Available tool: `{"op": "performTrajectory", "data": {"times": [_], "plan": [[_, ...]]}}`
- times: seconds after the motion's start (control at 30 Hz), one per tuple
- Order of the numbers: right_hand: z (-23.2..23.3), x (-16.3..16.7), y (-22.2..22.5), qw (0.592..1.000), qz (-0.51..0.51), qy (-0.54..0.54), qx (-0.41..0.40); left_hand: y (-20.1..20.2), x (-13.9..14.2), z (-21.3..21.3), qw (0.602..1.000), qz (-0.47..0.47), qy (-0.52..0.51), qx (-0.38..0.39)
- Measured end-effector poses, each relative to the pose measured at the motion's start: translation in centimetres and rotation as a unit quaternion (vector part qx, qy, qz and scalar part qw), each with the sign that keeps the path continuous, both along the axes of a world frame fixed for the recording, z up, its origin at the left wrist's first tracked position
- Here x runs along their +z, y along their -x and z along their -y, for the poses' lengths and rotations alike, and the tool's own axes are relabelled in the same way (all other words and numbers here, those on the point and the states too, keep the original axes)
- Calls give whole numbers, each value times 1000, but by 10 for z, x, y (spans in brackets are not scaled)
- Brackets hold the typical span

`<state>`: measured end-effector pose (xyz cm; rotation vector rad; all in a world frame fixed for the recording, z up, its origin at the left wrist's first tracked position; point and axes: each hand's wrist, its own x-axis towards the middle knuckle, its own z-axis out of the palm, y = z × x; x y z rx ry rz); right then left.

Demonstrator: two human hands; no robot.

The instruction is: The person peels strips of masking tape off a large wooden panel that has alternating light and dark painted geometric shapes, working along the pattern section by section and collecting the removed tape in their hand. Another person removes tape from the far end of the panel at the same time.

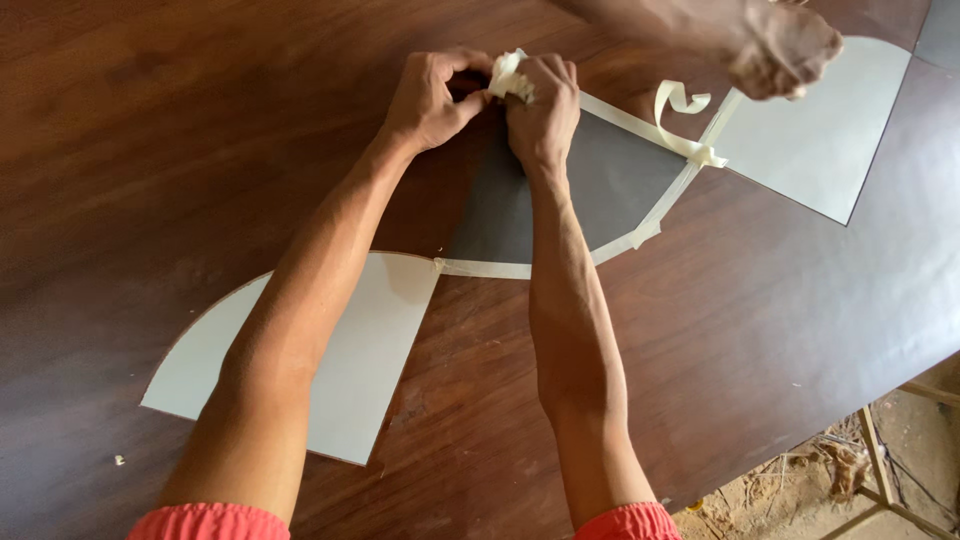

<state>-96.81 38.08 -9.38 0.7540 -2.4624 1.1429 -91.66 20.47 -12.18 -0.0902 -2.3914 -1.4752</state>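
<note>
Both hands meet at the far tip of the dark wedge panel (pixel 600 185) on the counter (pixel 150 120); the right hand (pixel 543 110) fingers are pinched shut on a wad of cream tape (pixel 508 78), the left hand (pixel 430 100) curled beside it, touching. The tape's free strip runs rightward along the wedge's edge, so the right hand is nearer. Whether the left fingers grip anything is hidden; a co-worker's hand (pixel 785 50) is cut off above.

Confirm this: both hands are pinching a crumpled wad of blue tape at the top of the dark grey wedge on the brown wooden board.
Not quite: the tape wad is cream-white, not blue, as the head view shows. The rest holds: the left hand and right hand pinch it at the top of the dark grey wedge on the brown wooden board.
</note>
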Motion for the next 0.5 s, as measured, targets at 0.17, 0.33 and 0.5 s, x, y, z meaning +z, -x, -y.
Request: {"op": "performTrajectory", "data": {"times": [0.17, 0.33, 0.5], "plan": [[6, 3, 6, 993, 11, 100, -65, 4, 16, -10, 989, -73, 130, 6], [5, 5, 7, 965, 156, 188, -92, 42, 6, -16, 978, -81, 190, 14], [1, 1, -1, 969, 74, 227, -57, 52, -6, -19, 945, -181, 269, 53]]}}
